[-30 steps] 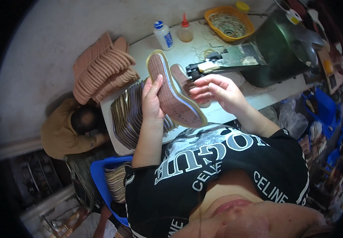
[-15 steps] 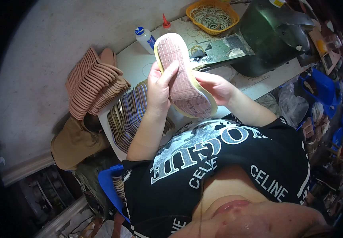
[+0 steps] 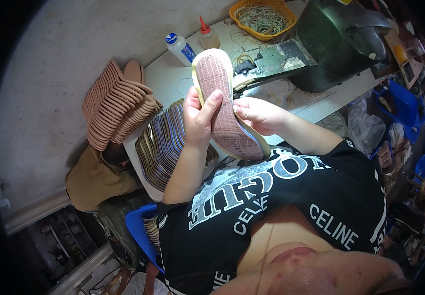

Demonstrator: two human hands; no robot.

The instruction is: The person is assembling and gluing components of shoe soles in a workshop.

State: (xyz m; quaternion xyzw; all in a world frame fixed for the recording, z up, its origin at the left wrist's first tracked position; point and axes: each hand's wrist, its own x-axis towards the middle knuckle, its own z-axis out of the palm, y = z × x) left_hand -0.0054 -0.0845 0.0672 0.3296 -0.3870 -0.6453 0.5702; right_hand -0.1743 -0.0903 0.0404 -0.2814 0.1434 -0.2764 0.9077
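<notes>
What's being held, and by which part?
An insole, around mid-length: left hand grips its left edge, thumb on the face; right hand at its right edge.

One left hand (image 3: 200, 118), one right hand (image 3: 260, 116), one checked sole (image 3: 223, 115), one counter (image 3: 159, 72).
One blue-capped bottle (image 3: 179, 51) plus one red-tipped bottle (image 3: 209, 40), two in all; one yellow basket (image 3: 257, 34); one green machine (image 3: 338, 49); one co-worker (image 3: 99, 184); one pink pile of soles (image 3: 116, 105), one dark-edged row of soles (image 3: 167, 142), both packed too tightly to count.
</notes>
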